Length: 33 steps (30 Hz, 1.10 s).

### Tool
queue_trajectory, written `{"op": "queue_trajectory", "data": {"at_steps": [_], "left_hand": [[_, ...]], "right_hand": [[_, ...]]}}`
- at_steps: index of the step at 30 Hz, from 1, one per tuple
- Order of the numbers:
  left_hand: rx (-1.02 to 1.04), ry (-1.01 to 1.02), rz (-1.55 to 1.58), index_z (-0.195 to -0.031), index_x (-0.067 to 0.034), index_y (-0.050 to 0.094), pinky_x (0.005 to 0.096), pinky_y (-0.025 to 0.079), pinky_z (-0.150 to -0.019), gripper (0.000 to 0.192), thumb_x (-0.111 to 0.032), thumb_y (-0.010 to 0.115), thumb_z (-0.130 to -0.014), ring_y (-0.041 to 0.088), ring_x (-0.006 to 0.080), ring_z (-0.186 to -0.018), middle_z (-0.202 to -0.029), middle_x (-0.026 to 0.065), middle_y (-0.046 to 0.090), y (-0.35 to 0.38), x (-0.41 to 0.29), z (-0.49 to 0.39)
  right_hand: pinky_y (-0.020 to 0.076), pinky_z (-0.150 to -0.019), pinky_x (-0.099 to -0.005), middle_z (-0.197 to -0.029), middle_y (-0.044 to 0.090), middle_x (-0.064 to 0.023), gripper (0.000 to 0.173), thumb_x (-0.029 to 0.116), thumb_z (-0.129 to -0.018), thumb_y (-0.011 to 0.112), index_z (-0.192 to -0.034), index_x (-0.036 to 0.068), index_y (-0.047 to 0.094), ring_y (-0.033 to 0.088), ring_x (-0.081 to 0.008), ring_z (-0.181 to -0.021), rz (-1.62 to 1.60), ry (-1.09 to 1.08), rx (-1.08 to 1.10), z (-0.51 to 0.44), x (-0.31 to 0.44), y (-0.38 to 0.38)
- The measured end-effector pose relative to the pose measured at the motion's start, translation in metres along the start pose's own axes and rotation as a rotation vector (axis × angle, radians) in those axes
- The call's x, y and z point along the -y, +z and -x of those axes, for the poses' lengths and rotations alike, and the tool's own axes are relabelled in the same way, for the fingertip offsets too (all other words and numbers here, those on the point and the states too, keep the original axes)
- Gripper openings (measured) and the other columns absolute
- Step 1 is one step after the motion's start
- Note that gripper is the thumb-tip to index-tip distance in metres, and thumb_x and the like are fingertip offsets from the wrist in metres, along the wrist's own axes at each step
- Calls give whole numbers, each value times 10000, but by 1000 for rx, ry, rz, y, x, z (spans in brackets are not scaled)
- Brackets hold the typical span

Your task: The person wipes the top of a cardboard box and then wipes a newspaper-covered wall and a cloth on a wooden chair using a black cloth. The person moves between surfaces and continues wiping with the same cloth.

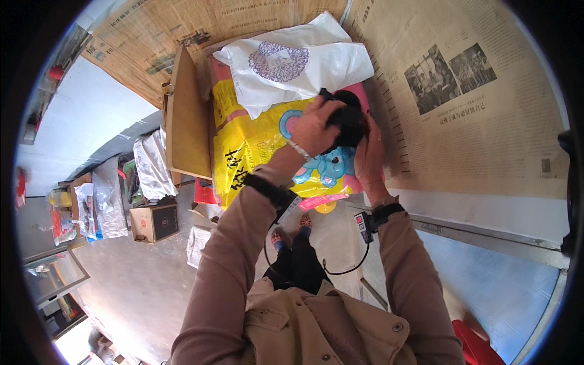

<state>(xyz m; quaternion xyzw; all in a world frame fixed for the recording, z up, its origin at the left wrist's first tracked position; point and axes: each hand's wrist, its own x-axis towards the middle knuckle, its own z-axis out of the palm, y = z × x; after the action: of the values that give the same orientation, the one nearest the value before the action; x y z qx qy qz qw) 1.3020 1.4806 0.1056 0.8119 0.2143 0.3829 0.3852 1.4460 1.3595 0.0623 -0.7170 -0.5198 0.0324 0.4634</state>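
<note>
A dark black item (347, 116), too blurred to name exactly, is between my hands above a yellow plastic bag (255, 141). My left hand (315, 127), with a bracelet at the wrist, grips its left side with bent fingers. From the right, my right hand (369, 153) holds the item's edge, its fingers partly hidden. The yellow bag bears writing and a blue cartoon animal (329, 168). Behind the black item lies a crumpled white plastic bag (301, 59) with a purple round pattern.
A wooden panel (187, 118) stands upright along the left of the bags. Newspaper (456, 150) covers the wall on the right. On the floor at the left are a cardboard box (153, 223) and a silvery bag (155, 166). A red item (474, 344) is at lower right.
</note>
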Motion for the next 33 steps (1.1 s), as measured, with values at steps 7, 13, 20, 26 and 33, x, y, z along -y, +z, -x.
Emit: {"op": "queue_trajectory", "data": {"at_steps": [7,13,20,26,33], "left_hand": [[276,-44,-596,-1419,-168,531,592,313,-1105,657,-428,662,-830,280,451,-1439,-1492,185,432,66,13,-2],[393,28,-720,-1455,-173,505,546,260,-1152,686,-466,630,-848,226,438,-1472,-1537,181,391,87,21,-27],[304,123,-604,-1324,-122,625,520,338,-1112,558,-401,647,-841,283,414,-1451,-1497,166,442,90,31,-30],[292,249,-473,-1123,-49,682,521,418,-1011,406,-258,673,-775,392,431,-1361,-1330,176,532,84,20,12],[146,107,-231,-1118,-37,652,458,496,-903,381,-83,671,-740,559,420,-1077,-1116,191,572,52,5,25]], "right_hand": [[344,-1124,-453,-1401,460,-297,593,236,-943,468,-1453,-53,377,467,-434,-1289,-136,100,-73,2,-1,-7],[307,-1152,-444,-1443,421,-291,626,266,-937,462,-1458,-68,364,429,-413,-1331,-67,62,-101,1,-4,-8],[299,-1154,-427,-1460,417,-274,652,329,-971,424,-1459,-95,342,428,-374,-1345,-144,115,-140,2,-4,-7],[300,-1154,-423,-1441,438,-277,632,289,-966,440,-1454,-102,348,432,-375,-1342,-150,72,-177,3,-11,-8],[325,-1125,-460,-1387,473,-305,635,338,-970,473,-1411,-111,394,460,-438,-1292,-209,37,-225,3,-15,-2]]}}
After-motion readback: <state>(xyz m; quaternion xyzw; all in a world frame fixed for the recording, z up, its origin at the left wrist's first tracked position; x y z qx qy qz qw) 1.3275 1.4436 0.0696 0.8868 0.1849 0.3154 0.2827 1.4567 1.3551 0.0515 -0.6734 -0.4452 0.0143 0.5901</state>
